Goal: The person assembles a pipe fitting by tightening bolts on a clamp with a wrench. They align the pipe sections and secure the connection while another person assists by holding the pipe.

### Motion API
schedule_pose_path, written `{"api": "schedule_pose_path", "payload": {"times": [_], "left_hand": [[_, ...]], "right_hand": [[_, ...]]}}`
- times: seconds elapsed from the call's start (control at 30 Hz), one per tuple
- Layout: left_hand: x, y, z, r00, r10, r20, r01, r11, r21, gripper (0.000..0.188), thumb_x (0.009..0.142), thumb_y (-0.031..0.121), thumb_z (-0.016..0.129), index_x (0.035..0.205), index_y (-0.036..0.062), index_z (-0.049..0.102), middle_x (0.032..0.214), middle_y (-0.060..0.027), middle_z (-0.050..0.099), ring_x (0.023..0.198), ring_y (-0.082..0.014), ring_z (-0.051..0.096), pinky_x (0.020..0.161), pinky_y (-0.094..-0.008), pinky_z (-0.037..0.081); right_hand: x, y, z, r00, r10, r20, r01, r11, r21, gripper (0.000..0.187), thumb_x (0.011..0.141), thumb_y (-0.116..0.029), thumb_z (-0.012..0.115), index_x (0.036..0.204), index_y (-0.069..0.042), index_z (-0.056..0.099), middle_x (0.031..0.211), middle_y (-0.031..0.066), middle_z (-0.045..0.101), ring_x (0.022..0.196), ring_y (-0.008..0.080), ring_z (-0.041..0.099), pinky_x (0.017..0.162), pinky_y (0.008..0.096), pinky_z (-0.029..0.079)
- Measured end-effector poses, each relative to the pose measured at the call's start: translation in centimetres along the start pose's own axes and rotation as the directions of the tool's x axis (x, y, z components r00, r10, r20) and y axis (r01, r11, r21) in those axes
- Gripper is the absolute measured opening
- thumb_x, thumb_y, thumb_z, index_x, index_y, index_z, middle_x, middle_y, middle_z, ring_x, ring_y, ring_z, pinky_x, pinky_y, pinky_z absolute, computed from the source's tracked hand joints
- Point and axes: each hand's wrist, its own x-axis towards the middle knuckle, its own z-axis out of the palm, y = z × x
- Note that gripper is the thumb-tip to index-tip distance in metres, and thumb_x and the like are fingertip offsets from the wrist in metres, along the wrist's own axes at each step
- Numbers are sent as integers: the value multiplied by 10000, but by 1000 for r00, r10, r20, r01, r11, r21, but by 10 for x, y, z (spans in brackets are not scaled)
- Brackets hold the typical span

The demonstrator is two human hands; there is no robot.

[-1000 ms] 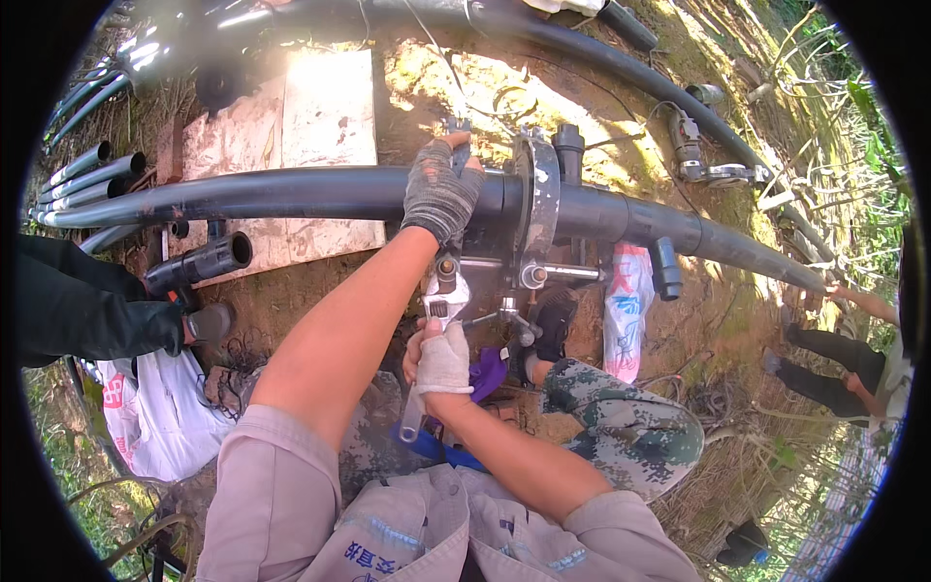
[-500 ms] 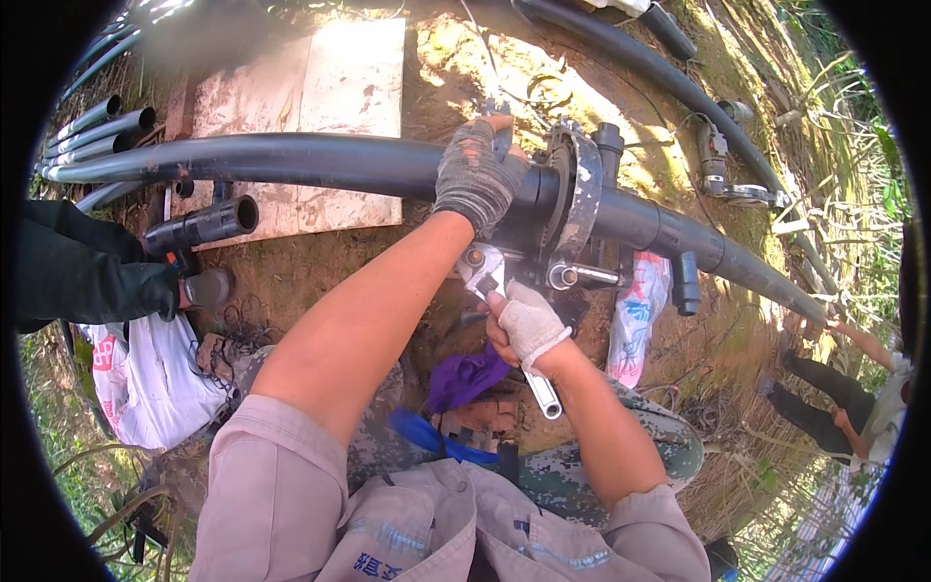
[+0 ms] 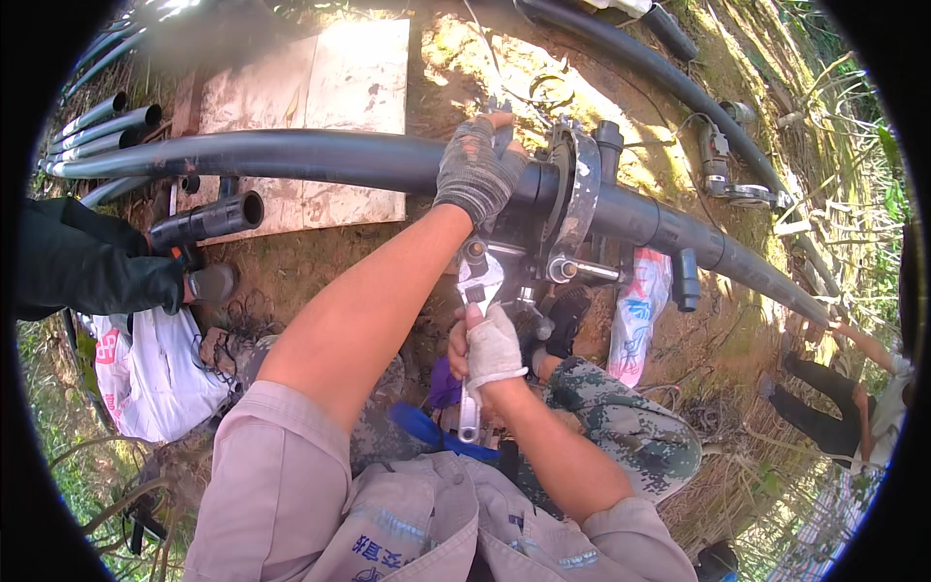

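The pale-gloved right hand is clenching tightly around the shank of a silver adjustable wrench, whose head is sitting at a bolt just below the black plastic pipe; the grey-gloved left hand is lying over that pipe, near the clamp ring, though how far it is closing cannot be told

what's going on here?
The right hand grips a silver adjustable wrench, its head at a bolt on the near side of a black pipe. The gloved left hand lies over that pipe, just left of a worn dark ring around it. Far right, another person's hand is by the pipe.
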Motion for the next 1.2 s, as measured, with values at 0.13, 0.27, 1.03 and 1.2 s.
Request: {"api": "schedule_pose_path", "payload": {"times": [0.13, 0.27, 1.03, 1.2], "left_hand": [[1, 3, -3, 999, -29, 23, 29, 999, -32, 409, 850, 219, 713, 1232, 83, 660, 1227, -200, 667, 1161, -353, 631, 1046, -419, 484], [1, 3, -2, 999, 33, -29, -34, 999, -13, 389, 849, 206, 711, 1221, 103, 666, 1157, -161, 685, 1045, -309, 673, 967, -382, 517], [-5, 5, 2, 999, 43, -27, -40, 996, 85, 368, 833, 192, 716, 1172, 66, 643, 1196, -196, 638, 1101, -380, 621, 1019, -431, 481], [-2, 2, 11, 995, -12, -102, 20, 997, 78, 356, 822, 159, 714, 1163, 80, 649, 1196, -188, 647, 1109, -383, 625, 1023, -418, 487]], "right_hand": [[6, -76, -28, 961, 261, 85, -217, 911, -351, 335, 1058, -382, 536, 1094, -51, 505, 627, 39, 443, 388, 131, 350, 369, 290, 289], [29, -97, -47, 916, 283, 283, -123, 871, -476, 334, 1061, -367, 530, 1050, -33, 533, 606, 36, 440, 385, 130, 346, 365, 282, 272], [25, -70, -54, 970, 241, 21, -204, 862, -464, 440, 1035, -521, 508, 1028, -82, 535, 522, 69, 439, 336, 193, 394, 317, 337, 287], [56, -95, -53, 944, 217, 250, -58, 851, -522, 218, 1032, -286, 504, 1179, -126, 481, 628, 147, 600, 334, 252, 432, 324, 383, 344]]}}
